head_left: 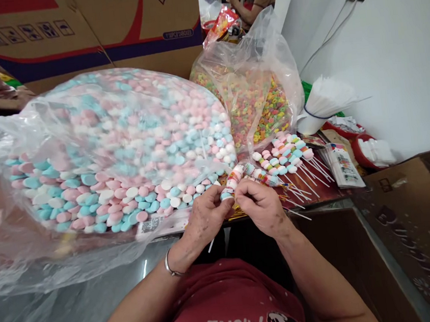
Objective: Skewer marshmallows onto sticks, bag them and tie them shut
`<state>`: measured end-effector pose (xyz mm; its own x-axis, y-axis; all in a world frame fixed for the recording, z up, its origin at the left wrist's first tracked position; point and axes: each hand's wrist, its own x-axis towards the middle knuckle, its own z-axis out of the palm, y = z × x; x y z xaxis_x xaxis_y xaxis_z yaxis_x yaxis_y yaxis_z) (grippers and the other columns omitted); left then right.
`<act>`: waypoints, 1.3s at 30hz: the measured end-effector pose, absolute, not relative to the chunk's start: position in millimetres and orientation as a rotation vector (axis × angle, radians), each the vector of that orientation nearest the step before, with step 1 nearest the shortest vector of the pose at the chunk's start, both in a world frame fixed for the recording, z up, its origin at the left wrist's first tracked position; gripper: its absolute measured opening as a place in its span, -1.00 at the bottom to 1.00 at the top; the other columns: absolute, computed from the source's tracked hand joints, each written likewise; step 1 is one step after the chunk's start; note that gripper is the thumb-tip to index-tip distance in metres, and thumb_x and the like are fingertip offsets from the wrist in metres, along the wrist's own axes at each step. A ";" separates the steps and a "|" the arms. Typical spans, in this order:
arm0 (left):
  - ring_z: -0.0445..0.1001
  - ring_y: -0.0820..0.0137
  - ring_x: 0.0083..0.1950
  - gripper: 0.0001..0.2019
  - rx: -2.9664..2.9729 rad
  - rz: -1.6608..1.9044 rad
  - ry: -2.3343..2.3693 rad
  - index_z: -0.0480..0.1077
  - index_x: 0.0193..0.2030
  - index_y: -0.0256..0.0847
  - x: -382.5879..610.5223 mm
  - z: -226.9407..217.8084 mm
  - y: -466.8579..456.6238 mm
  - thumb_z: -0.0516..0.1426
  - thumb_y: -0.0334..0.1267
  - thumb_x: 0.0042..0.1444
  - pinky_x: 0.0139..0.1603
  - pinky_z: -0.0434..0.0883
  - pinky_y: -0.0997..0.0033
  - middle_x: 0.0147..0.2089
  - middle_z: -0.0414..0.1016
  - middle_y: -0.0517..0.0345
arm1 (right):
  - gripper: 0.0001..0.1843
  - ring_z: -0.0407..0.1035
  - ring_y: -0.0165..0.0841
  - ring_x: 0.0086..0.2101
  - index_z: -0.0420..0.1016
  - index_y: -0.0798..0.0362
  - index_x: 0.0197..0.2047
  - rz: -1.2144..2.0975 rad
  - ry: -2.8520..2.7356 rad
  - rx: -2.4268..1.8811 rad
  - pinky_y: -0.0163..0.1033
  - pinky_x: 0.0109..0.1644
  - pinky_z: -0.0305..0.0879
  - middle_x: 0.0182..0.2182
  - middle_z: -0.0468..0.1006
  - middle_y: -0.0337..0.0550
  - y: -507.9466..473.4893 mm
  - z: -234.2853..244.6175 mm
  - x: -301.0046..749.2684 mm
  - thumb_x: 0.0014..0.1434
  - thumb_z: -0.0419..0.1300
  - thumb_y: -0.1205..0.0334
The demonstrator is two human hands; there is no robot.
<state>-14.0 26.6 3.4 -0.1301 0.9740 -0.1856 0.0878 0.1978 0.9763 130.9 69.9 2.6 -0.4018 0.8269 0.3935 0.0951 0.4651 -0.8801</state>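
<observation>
My left hand and my right hand meet close together in front of me, both pinched on a candy skewer threaded with pink, white and blue marshmallow pieces. The stick's lower end pokes out below my left hand. Just beyond my right hand lies a pile of finished candy skewers with their sticks pointing toward me and to the right.
A big clear bag of pink, blue and white marshmallows fills the left. Behind the skewers stands a bag of coloured cereal rings. A bundle of white sticks lies at right. Cardboard boxes stand behind; another person's arm shows far back.
</observation>
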 end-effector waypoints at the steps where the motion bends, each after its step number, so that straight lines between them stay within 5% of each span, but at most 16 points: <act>1: 0.44 0.39 -0.47 -0.83 1.071 1.083 1.458 0.49 -0.27 -0.21 -14.5 2.2 26.9 0.25 -0.18 0.02 -0.45 0.39 0.47 -0.47 0.51 0.20 | -0.83 0.26 -0.46 -0.45 0.26 0.02 -0.44 1.057 -1.777 -0.782 -0.36 -0.35 0.23 -0.49 0.35 -0.30 69.9 3.5 130.5 0.19 0.03 0.37; 9: 0.36 0.39 -0.45 -0.80 1.296 1.085 1.668 0.53 -0.24 -0.14 -13.6 7.3 26.3 0.25 -0.35 -0.08 -0.40 0.25 0.47 -0.46 0.49 0.22 | -0.84 0.35 -0.30 -0.25 0.42 0.10 -0.21 0.283 -2.226 -0.843 -0.24 -0.17 0.29 -0.31 0.48 -0.06 73.4 2.0 135.6 0.28 0.02 0.38; 16: 0.24 0.43 -0.53 -0.80 1.484 1.088 1.686 0.52 -0.26 -0.15 -15.9 11.7 28.7 0.22 -0.41 -0.08 -0.39 0.19 0.46 -0.58 0.33 0.32 | -0.73 0.27 -0.28 -0.35 0.45 0.09 -0.40 -0.175 -2.338 -0.835 -0.19 -0.29 0.14 -0.44 0.47 -0.09 71.4 -4.7 131.5 0.28 0.02 0.42; 32: 0.28 0.41 -0.54 -0.89 1.568 0.939 1.772 0.50 -0.38 -0.14 -13.9 13.0 32.6 0.19 -0.40 -0.07 -0.45 0.17 0.48 -0.57 0.41 0.26 | -0.82 0.17 -0.46 -0.47 0.22 0.02 -0.49 0.927 -2.039 -0.739 -0.34 -0.35 0.11 -0.51 0.28 -0.31 89.9 -17.8 130.0 0.12 -0.01 0.41; 35: 0.37 0.37 -0.46 -0.90 1.552 1.018 1.804 0.49 -0.42 -0.15 -12.5 10.1 33.0 0.21 -0.42 -0.09 -0.40 0.24 0.45 -0.49 0.49 0.18 | -0.81 0.16 -0.46 -0.47 0.20 0.02 -0.50 0.936 -2.040 -0.732 -0.35 -0.36 0.09 -0.52 0.26 -0.32 91.4 -17.4 129.5 0.13 -0.01 0.41; 39: 0.40 0.40 -0.52 -0.81 1.299 0.998 1.579 0.49 -0.23 -0.18 -16.3 12.3 31.7 0.25 -0.31 -0.04 -0.47 0.35 0.46 -0.50 0.48 0.21 | -0.81 0.18 -0.42 -0.44 0.20 0.01 -0.47 0.679 -2.059 -0.750 -0.32 -0.34 0.10 -0.50 0.28 -0.28 93.0 -17.1 129.9 0.16 -0.01 0.42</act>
